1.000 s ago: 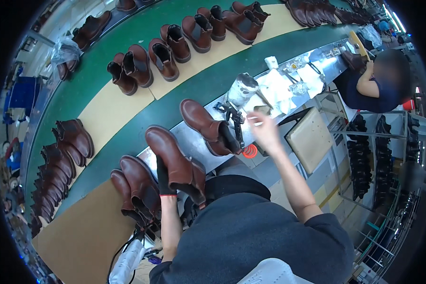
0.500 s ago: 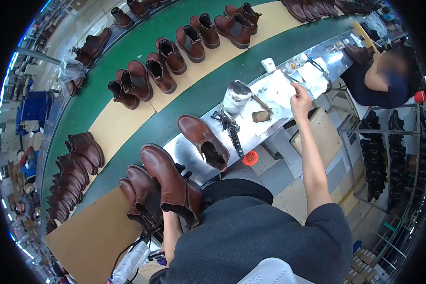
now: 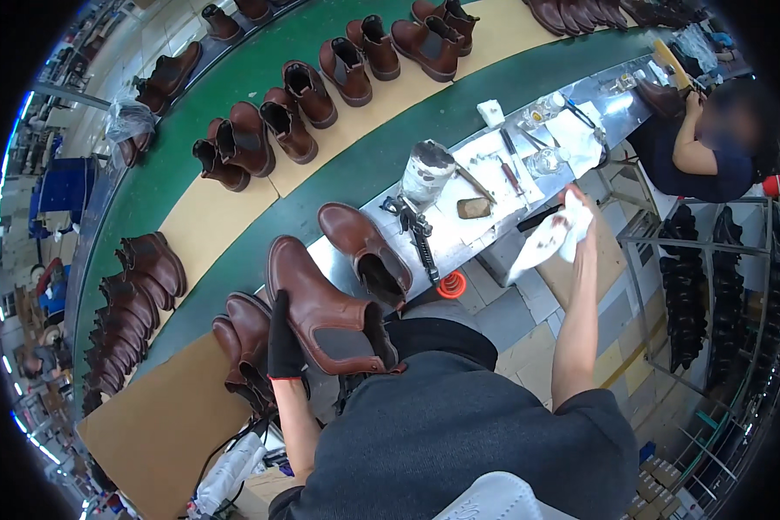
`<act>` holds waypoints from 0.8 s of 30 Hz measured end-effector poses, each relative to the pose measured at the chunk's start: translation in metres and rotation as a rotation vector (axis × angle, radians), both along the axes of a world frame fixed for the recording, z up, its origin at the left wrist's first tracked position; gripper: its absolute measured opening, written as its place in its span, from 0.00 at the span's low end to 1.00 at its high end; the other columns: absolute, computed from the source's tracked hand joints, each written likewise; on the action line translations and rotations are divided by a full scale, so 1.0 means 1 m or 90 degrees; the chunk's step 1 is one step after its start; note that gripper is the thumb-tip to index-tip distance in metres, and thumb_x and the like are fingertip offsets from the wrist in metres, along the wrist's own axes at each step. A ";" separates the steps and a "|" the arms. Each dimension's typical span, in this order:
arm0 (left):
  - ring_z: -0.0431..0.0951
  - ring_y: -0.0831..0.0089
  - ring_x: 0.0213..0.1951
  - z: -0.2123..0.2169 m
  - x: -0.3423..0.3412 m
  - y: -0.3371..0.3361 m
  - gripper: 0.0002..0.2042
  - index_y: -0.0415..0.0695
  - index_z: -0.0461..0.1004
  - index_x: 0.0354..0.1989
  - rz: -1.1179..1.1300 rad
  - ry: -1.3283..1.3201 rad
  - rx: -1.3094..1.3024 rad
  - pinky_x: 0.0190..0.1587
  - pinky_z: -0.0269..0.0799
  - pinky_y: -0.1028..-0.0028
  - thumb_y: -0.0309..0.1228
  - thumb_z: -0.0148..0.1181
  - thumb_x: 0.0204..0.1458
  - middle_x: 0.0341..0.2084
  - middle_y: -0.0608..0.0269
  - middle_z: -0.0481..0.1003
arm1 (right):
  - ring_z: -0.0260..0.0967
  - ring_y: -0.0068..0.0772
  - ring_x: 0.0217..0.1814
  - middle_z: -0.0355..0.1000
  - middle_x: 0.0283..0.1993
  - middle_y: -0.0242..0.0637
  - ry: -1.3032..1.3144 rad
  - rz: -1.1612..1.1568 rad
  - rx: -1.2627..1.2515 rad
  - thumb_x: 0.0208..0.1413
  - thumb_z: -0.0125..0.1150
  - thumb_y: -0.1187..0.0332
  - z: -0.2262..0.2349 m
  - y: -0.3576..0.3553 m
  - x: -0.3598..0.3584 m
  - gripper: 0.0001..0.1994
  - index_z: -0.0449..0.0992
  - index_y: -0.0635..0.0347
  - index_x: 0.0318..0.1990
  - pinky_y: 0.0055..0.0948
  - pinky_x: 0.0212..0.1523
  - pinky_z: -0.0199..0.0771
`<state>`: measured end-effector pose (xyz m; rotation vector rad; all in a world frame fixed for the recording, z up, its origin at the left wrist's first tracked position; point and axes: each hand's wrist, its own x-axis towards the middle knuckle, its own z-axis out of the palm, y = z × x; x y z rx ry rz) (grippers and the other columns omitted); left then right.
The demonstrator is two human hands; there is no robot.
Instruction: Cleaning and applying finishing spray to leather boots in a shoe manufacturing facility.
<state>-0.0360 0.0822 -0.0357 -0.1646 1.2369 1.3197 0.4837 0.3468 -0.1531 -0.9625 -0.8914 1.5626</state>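
At bench edge | left hand point(image 3: 283, 340) gripped brown boot point(image 3: 325, 312) | right hand point(image 3: 572, 217) held white cloth point(image 3: 546, 243) | risk: boot tipping off, one-handed hold

Boots lying on tabletop point(image 3: 459, 247), conveyor behind.
One boot point(image 3: 325, 312) sitting left of second boot point(image 3: 364, 251); can point(image 3: 425, 173) standing behind; cloth point(image 3: 550, 238) hanging right, off the tabletop edge.

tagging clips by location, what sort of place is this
Most likely a shoe factory finishing line. Rows of brown boots ride a long green conveyor; the left hand steadies a brown boot at a metal workbench while the right hand holds a white cloth.
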 end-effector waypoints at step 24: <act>0.49 0.72 0.67 -0.018 -0.014 -0.017 0.24 0.38 0.46 0.68 -0.259 0.372 0.023 0.69 0.41 0.76 0.36 0.35 0.66 0.66 0.58 0.50 | 0.67 0.29 0.21 0.72 0.31 0.38 -0.643 0.231 -0.113 0.55 0.56 0.66 -0.039 0.134 0.096 0.24 0.61 0.52 0.59 0.29 0.17 0.67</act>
